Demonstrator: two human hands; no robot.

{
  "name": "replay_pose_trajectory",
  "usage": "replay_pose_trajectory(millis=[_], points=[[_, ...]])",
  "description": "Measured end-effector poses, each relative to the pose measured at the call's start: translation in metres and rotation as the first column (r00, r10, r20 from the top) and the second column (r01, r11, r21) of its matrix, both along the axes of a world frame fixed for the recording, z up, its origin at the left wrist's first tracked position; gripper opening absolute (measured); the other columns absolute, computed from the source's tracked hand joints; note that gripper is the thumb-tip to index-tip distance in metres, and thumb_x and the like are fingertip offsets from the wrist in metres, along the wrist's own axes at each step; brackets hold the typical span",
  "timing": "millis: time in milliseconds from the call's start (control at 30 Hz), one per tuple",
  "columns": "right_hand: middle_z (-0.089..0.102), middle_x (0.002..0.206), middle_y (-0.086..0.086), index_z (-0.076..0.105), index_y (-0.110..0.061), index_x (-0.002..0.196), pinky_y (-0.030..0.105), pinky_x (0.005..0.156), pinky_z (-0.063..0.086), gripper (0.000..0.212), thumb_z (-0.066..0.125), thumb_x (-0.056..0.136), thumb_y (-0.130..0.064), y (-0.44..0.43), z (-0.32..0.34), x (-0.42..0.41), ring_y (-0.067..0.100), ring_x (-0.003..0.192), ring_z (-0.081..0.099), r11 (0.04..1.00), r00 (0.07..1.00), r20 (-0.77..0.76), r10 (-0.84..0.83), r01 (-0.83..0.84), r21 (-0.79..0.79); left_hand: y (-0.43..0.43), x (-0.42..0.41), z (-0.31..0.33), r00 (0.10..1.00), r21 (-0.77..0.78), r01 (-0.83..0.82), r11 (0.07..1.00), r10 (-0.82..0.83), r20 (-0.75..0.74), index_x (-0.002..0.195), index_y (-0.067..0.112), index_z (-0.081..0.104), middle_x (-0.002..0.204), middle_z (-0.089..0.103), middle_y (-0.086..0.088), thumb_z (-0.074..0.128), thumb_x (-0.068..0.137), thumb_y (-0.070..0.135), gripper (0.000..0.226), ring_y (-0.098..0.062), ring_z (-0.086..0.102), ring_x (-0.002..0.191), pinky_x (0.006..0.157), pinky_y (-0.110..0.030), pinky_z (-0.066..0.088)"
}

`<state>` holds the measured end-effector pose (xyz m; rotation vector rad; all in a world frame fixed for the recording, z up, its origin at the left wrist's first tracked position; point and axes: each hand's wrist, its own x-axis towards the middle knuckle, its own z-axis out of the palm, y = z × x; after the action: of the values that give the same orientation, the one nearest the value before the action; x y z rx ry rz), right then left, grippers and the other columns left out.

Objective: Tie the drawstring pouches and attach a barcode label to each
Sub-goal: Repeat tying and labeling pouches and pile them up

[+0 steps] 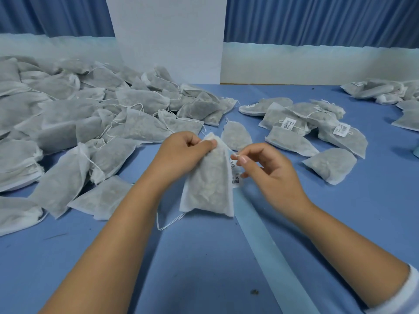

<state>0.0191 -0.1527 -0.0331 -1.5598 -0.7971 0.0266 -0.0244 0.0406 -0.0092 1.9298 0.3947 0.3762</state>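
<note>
The white non-woven drawstring pouch (208,184) is held upright just above the middle of the blue cloth-covered table (204,257). The left hand (181,152) is clamped on its gathered top between thumb and fingers. The right hand (267,171) is closed in a pinch on a thin white drawstring (235,156) at the pouch's upper right corner. A strip of white barcode labels (235,177) peeks out behind the pouch's right edge, and one loose thread loop (167,222) trails below its bottom. One single grey-filled pouch (235,135) lies just beyond. To the left a heap of unlabelled pouches (90,114) runs off the frame, too many and too overlapped to count. To the right lies a cluster of about eight pouches (306,132) with three labels plainly showing, and a further pile (381,91) sits at the far right edge. A pale blue strip (267,245) runs diagonally across the bare cloth between the forearms, where the room is open toward the near edge.
</note>
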Motion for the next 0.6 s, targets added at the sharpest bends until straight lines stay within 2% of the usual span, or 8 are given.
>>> replay_pose_trajectory(millis=[33,100,167,233,300,467,533,600], points=[[0.068,0.095,-0.003,0.064,-0.022,0.090,0.036,0.071,0.054,0.009,0.062,0.094,-0.014,0.001,-0.002,0.000,0.013,0.093,0.064,0.999,0.999,0.043,-0.006,0.008,-0.037,-0.004,0.001,-0.002,1.000,-0.013,-0.018,1.000,0.018,0.011,0.063,0.021,0.054,0.045,0.046,0.017,0.074,0.083,0.039,0.034,-0.008,0.043,0.048,0.058,-0.028,0.037],[0.066,0.099,-0.009,0.066,-0.028,0.090,0.027,0.074,0.052,0.009,0.063,0.091,-0.020,0.002,-0.005,-0.001,0.011,0.101,0.062,0.998,0.993,0.118,-0.009,0.017,-0.064,-0.011,0.003,-0.003,0.999,-0.044,-0.035,0.998,0.036,0.033,0.064,0.020,0.053,0.051,0.049,0.015,0.073,0.084,0.039,0.034,-0.010,0.046,0.053,0.062,-0.031,0.042],[0.061,0.107,-0.012,0.067,-0.031,0.091,0.020,0.080,0.049,0.012,0.064,0.089,-0.020,0.003,-0.007,-0.001,0.011,0.109,0.059,0.997,0.982,0.187,-0.010,0.025,-0.077,-0.016,0.003,-0.003,0.998,-0.085,-0.039,0.996,0.043,0.054,0.069,0.016,0.055,0.063,0.054,0.004,0.072,0.086,0.039,0.032,-0.016,0.051,0.064,0.069,-0.039,0.051],[0.056,0.114,-0.012,0.068,-0.032,0.093,0.026,0.088,0.050,0.012,0.064,0.088,-0.023,0.003,-0.009,0.001,0.013,0.117,0.056,0.993,0.974,0.227,-0.024,0.049,-0.106,-0.018,0.002,-0.001,0.997,-0.156,-0.030,0.987,0.041,0.067,0.073,0.014,0.056,0.070,0.053,-0.004,0.070,0.088,0.036,0.029,-0.018,0.053,0.070,0.074,-0.043,0.054],[0.053,0.119,-0.008,0.070,-0.030,0.095,0.036,0.094,0.051,0.010,0.065,0.089,-0.024,0.002,-0.011,0.002,0.014,0.123,0.052,0.989,0.969,0.243,-0.037,0.071,-0.133,-0.019,0.001,0.002,0.997,-0.257,-0.018,0.966,0.036,0.066,0.077,0.014,0.056,0.076,0.052,-0.008,0.069,0.089,0.033,0.026,-0.019,0.052,0.073,0.074,-0.040,0.051],[0.051,0.124,-0.003,0.072,-0.025,0.096,0.045,0.089,0.054,0.010,0.067,0.090,-0.017,0.001,-0.013,0.004,0.009,0.128,0.049,0.984,0.973,0.227,-0.047,0.085,-0.159,-0.021,0.000,0.002,1.000,-0.398,0.008,0.917,0.001,0.022,0.093,0.009,0.060,0.090,0.063,-0.015,0.069,0.091,0.029,0.022,-0.025,0.062,0.084,0.085,-0.043,0.057],[0.052,0.126,-0.002,0.072,-0.025,0.095,0.043,0.091,0.054,0.012,0.067,0.090,-0.016,0.000,-0.012,0.004,0.006,0.125,0.050,0.978,0.968,0.248,-0.041,0.090,-0.186,-0.021,0.000,0.003,0.999,-0.439,0.046,0.897,-0.050,0.002,0.102,0.003,0.062,0.102,0.070,-0.020,0.076,0.085,0.033,0.037,-0.030,0.069,0.094,0.093,-0.044,0.057],[0.053,0.126,-0.002,0.073,-0.023,0.095,0.042,0.093,0.053,0.011,0.068,0.090,-0.014,-0.001,-0.011,0.004,0.005,0.120,0.053,0.973,0.964,0.263,-0.037,0.094,-0.209,-0.021,-0.002,0.004,0.992,-0.426,0.089,0.901,-0.119,-0.044,0.113,0.001,0.061,0.112,0.072,-0.017,0.087,0.063,0.044,0.070,-0.030,0.071,0.103,0.095,-0.042,0.056]])
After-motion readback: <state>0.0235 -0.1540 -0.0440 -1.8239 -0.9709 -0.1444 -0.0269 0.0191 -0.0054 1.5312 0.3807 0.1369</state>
